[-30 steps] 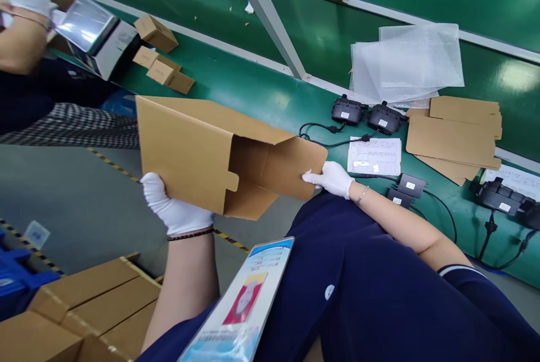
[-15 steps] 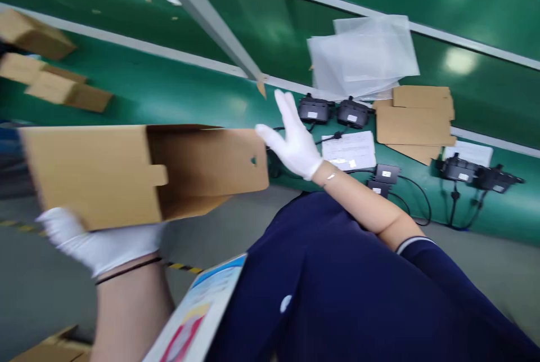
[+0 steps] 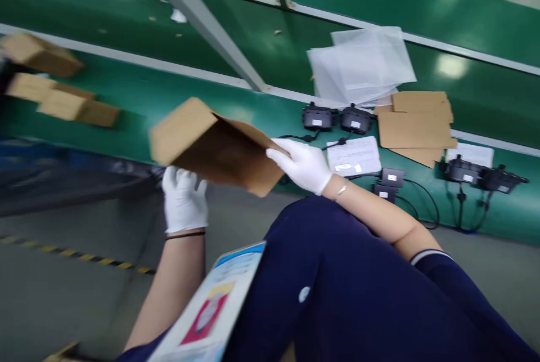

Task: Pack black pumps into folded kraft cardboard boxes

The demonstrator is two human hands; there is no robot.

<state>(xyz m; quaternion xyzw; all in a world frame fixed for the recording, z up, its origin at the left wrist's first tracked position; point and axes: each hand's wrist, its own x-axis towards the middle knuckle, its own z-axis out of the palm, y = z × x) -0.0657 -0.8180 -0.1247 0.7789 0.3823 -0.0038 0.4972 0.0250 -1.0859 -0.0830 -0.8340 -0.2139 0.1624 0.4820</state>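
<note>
I hold an open brown cardboard box [image 3: 211, 145] in front of me, tilted and blurred by motion. My left hand [image 3: 183, 200], in a white glove, grips its lower edge from below. My right hand [image 3: 301, 164], also gloved, is closed on the box's right edge. The box hangs over the near edge of the green belt [image 3: 169, 97].
On the belt to the right lie black power adapters [image 3: 337, 119] with cables, a printed sheet [image 3: 354, 156], flat cardboard blanks [image 3: 417, 125] and clear plastic bags [image 3: 363, 63]. Small cartons [image 3: 54, 97] sit at the left. A badge [image 3: 206, 311] hangs at my chest.
My right hand, spread open and off the box half a second ago, has come back onto its right edge. The box has turned and tipped; my left hand moved right under it.
</note>
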